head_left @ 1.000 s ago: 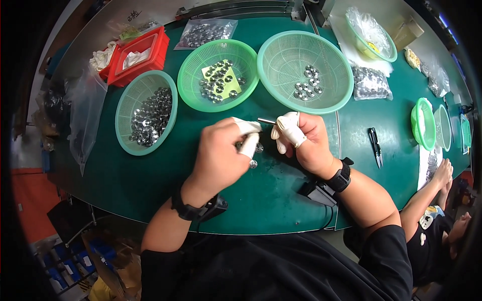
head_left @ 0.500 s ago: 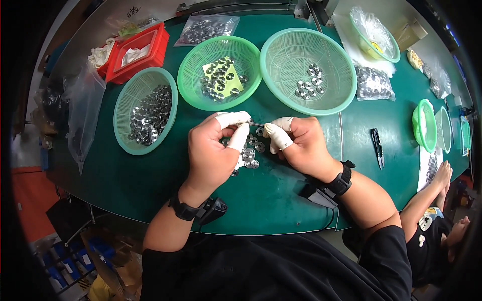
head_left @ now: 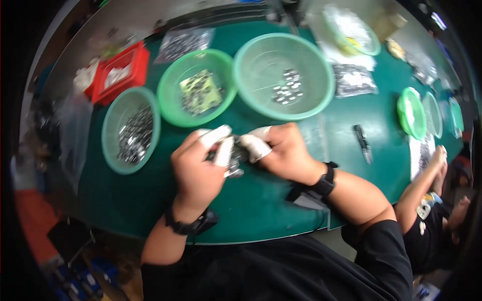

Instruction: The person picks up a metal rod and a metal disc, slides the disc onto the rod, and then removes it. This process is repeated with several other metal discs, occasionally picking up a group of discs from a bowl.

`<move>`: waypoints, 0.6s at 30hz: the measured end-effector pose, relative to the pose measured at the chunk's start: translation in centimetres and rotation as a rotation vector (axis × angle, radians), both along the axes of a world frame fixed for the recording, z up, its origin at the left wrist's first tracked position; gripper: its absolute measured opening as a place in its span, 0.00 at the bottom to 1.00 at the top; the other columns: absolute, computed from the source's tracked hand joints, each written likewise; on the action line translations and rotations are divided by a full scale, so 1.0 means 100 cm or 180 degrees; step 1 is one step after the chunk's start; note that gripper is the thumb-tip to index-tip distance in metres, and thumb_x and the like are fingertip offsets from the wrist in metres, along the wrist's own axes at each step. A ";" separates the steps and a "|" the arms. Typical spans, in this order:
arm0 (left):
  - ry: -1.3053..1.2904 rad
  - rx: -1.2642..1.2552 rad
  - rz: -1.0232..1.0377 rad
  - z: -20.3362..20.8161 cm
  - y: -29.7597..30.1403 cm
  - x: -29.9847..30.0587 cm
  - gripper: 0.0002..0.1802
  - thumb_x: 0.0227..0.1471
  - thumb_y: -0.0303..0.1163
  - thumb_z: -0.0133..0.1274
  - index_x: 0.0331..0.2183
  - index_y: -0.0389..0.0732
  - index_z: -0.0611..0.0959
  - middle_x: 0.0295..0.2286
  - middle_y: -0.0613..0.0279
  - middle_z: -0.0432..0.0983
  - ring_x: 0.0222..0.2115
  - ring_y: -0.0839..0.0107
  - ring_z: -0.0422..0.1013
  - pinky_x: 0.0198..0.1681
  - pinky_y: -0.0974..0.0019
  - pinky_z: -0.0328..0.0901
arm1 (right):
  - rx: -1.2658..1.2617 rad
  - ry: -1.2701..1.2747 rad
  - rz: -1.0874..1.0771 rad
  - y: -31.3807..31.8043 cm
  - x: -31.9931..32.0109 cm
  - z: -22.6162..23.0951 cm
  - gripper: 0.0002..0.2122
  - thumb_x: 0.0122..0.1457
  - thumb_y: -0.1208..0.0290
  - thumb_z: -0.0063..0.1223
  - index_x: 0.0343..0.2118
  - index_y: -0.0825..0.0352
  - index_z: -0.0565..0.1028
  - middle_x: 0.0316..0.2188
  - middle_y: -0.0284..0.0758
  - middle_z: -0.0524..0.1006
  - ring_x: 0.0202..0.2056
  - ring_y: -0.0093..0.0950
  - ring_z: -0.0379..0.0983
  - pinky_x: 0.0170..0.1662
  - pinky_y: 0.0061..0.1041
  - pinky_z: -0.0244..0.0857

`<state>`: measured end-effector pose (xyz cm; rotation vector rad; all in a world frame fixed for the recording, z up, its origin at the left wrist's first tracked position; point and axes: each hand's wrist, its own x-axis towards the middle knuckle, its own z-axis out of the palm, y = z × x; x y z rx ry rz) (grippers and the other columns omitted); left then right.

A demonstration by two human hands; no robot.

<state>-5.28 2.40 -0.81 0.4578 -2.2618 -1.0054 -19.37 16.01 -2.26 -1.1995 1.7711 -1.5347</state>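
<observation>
Basically close two-handed work on small metal pieces (head_left: 234,169), judging by the pose; the pieces sit in a loose cluster between the hands, low by the left thumb, over the green tabletop (head_left: 266,213); left hand (head_left: 197,163) has thumb and forefinger drawn near each other, white covers on the tips; right hand (head_left: 287,154) faces it, covered fingers (head_left: 257,147) bunched together, tips just beside the left ones; motion blur, so can't tell if either hand grips a piece, or how wide the gap is; step in hand looks like fingertip handling of a single piece, partway through, best guess; next move calls for a light, steady pinch and tips kept lined up, without knocking the cluster; more pieces heaped in the left basket (head_left: 106,138), some on yellow paper (head_left: 215,99) in the middle basket (head_left: 193,123), a small group in the larger right basket (head_left: 281,117); black hand tool (head_left: 361,144) lies well apart, right side.
</observation>
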 end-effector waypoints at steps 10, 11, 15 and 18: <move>0.0279 0.1549 -0.0903 -0.013 -0.025 0.020 0.17 0.49 0.17 0.61 0.42 0.28 0.79 0.37 0.56 0.76 0.34 0.73 0.74 0.38 0.74 0.69 | 0.0043 -0.1846 0.0895 0.002 -0.004 0.005 0.13 0.65 0.67 0.53 0.26 0.68 0.78 0.16 0.28 0.75 0.16 0.14 0.68 0.20 0.14 0.60; 0.0307 0.1550 -0.0980 -0.013 -0.022 0.018 0.17 0.49 0.17 0.61 0.42 0.28 0.79 0.37 0.56 0.76 0.34 0.73 0.74 0.38 0.74 0.69 | 0.0033 -0.1800 0.0827 0.004 -0.006 0.005 0.13 0.65 0.67 0.53 0.26 0.68 0.78 0.16 0.28 0.75 0.16 0.14 0.68 0.20 0.14 0.60; -0.0017 0.2217 -0.0463 -0.010 -0.012 0.016 0.15 0.49 0.21 0.62 0.40 0.29 0.79 0.32 0.57 0.77 0.27 0.74 0.74 0.33 0.76 0.69 | 0.0001 -0.1865 0.0823 0.006 -0.006 0.002 0.14 0.65 0.67 0.52 0.25 0.69 0.77 0.15 0.29 0.74 0.16 0.15 0.68 0.20 0.16 0.61; 0.0054 0.2356 -0.0180 -0.009 -0.009 0.013 0.14 0.50 0.22 0.62 0.40 0.30 0.79 0.28 0.59 0.77 0.23 0.74 0.73 0.29 0.77 0.69 | -0.0343 -0.1163 0.0779 0.002 -0.004 -0.008 0.15 0.65 0.67 0.52 0.24 0.72 0.76 0.15 0.30 0.74 0.17 0.17 0.70 0.20 0.20 0.62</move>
